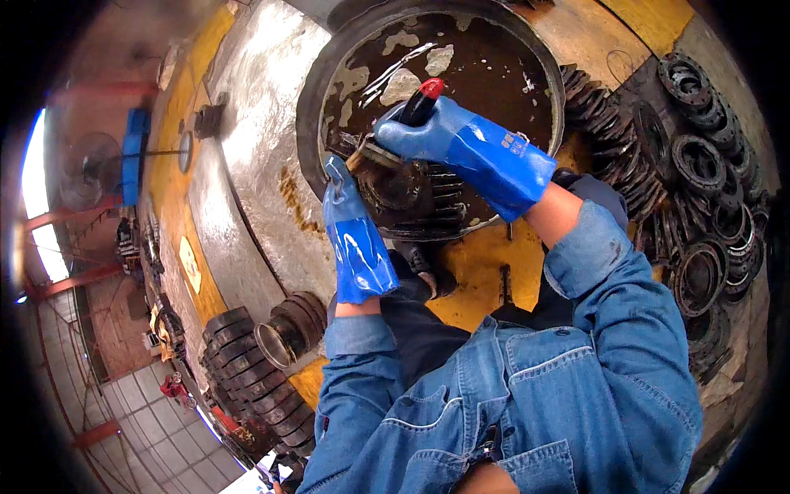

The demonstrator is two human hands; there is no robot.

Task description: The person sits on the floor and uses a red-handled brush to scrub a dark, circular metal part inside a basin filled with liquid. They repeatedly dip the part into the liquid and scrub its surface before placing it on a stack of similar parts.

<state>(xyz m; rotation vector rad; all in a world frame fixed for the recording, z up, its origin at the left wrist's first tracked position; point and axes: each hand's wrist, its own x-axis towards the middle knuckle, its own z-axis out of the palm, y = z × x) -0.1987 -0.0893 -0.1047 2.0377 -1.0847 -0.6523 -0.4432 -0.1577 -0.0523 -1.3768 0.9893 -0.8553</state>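
My right hand [411, 136], in a long blue rubber glove, is closed around a paintbrush [421, 105] with a black, red-ended handle. Its metal band and tan bristles point left toward my other hand. My left hand [337, 193], gloved alike, is at the near left side of a round basin [310, 107], thumb up. It seems to grip the edge of a dark, greasy metal ring [395, 189] under the brush; its fingers are mostly hidden. Dark liquid with pale foam patches fills the basin. Several dark plates [444, 193] stand in its near part.
Stacks of black toothed discs [605, 123] and metal rings [699, 165] lie on the right. Ribbed dark cylinders [251, 370] and a metal collar [276, 344] stand at the lower left. A shiny metal sheet [255, 90] lies left of the basin. A fan [90, 169] stands far left.
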